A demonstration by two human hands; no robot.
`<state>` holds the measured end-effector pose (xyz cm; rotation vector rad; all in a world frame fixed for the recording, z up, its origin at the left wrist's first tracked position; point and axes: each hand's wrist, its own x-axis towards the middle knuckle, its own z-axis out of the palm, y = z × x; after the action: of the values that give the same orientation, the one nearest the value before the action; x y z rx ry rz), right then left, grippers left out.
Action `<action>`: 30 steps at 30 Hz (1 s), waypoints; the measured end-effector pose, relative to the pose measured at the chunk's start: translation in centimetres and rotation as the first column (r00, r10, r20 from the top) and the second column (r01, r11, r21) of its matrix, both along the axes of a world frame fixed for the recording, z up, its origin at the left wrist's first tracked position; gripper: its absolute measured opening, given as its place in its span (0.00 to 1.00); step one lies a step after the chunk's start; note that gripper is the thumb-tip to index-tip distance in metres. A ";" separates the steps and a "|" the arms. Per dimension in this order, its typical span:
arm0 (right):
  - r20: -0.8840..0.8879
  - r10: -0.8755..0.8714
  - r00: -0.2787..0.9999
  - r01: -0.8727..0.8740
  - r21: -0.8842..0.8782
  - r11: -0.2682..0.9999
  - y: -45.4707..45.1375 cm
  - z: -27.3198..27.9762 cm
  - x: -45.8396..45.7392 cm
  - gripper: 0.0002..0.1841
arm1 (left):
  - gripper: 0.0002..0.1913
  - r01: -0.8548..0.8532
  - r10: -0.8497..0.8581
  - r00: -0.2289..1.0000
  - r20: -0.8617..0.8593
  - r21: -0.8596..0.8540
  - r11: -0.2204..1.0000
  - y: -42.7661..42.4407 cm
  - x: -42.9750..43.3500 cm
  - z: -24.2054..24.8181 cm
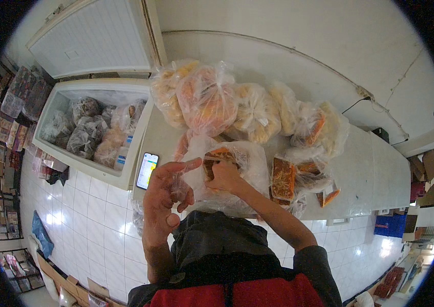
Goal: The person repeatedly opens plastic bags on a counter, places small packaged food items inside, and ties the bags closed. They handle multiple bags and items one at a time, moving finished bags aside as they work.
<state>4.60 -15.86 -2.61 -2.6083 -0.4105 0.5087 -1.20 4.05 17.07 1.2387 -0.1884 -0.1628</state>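
My right hand point(222, 174) reaches into a clear plastic bag point(253, 161) on the table. Its fingers grip a flat orange-brown food packet point(222, 154), and they partly cover it. My left hand point(167, 188) is raised at the bag's left side, index finger stretched toward the packet and the other fingers loosely bent. Thin plastic shows behind these fingers, but nothing is plainly held in them. To the right of the bag lie more orange-brown packets point(283, 179), some within clear plastic. A phone point(148, 170) with a lit screen rests left of my left hand.
Knotted clear bags of pale food point(257, 111) and a pinkish bag point(207, 99) line the table's point(359, 184) wall side. An open chest freezer point(140, 134) holding several bagged items adjoins on the left. A blue crate point(390, 225) stands at far right.
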 end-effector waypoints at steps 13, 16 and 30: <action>0.045 0.118 0.992 -0.120 0.033 0.992 -1.0 -1.0 1.5 0.28 | 0.53 -0.008 0.008 1.000 -0.019 0.001 1.000 0.4 -0.9 0.3; 0.092 0.157 0.983 -0.156 -0.010 0.988 -0.5 -1.2 1.5 0.27 | 0.54 -0.001 0.001 1.000 -0.002 -0.003 1.000 0.4 -1.0 0.0; 0.012 0.395 0.919 -0.381 -0.234 0.894 0.0 -0.6 1.3 0.28 | 0.55 -0.008 0.007 0.999 0.040 0.029 1.000 0.3 -1.7 -0.4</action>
<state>5.93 -15.86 -3.21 -2.7728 -0.9599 0.6418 -2.93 4.39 16.64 1.2723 -0.2172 -0.1349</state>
